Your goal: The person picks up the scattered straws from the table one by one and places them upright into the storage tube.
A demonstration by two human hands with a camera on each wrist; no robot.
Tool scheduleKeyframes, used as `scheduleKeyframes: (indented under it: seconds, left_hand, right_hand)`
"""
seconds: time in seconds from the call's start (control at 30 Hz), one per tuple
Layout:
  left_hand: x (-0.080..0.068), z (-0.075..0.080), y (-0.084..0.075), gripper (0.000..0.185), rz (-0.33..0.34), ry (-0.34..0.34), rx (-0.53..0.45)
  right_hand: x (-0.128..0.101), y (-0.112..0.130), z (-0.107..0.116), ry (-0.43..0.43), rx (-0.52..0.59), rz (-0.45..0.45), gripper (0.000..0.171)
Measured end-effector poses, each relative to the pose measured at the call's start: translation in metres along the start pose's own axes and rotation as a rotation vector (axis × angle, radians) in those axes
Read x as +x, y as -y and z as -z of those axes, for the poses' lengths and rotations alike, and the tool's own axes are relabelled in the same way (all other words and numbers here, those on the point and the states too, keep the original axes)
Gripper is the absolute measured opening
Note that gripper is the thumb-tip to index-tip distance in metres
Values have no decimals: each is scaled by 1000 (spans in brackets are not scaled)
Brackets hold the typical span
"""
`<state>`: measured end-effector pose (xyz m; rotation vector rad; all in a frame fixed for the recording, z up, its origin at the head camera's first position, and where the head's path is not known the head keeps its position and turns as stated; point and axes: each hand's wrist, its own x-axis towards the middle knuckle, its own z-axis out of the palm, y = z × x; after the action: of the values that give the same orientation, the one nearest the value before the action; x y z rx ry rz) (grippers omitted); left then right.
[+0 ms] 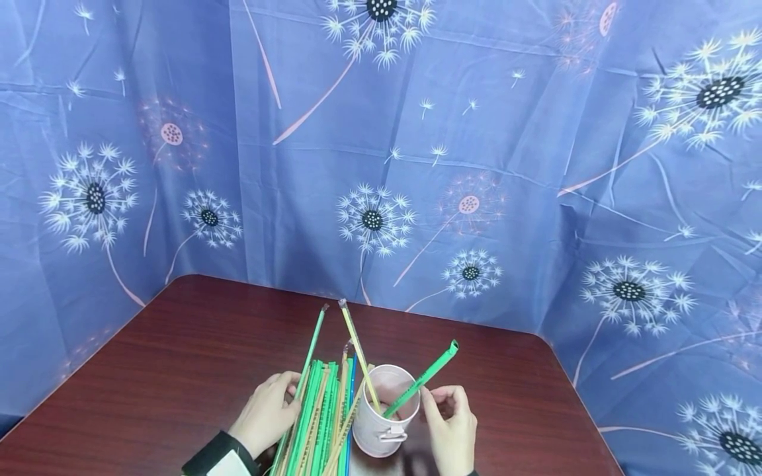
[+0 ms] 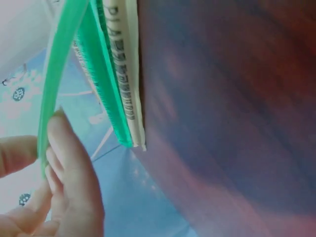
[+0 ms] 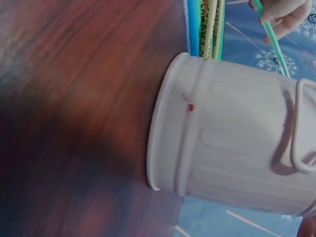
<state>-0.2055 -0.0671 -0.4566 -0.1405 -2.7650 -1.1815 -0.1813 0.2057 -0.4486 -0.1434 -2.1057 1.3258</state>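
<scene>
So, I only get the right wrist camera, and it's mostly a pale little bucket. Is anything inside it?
Observer: Yes. The head view shows a yellow straw standing in the bucket.
Operator: And that green one?
Observer: The right hand pinches the green straw, and its lower end is in the bucket.
Operator: Where's the other hand?
Observer: The left hand grips a bundle of straws lying on the table beside the bucket.

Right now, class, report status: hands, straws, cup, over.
Left hand grips the straw bundle. Right hand pinches a green straw, lower end in the pink cup. One yellow straw already inside. Nothing blocking.
</scene>
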Motion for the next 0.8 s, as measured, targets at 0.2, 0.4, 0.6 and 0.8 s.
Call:
scheduleKeyframes:
  seconds: [0.2,0.4,0.6,0.8]
  left_hand:
    - [1,3,-6,31,-41,-77,-24]
    - [2,4,-12,32,-81,-146,-53]
    - [-1,4,-15,33,-193,-241,-96]
    - [-4,3,-16,37,-324,-348,-59]
  right_hand:
    - [-2,3,-1,-10,26,56,15]
    - [-4,5,-3,-32,22,159,16]
    - [-4,8,-3,-42,-37,225,17]
    - [-5,14,-7,-89,-40,352,20]
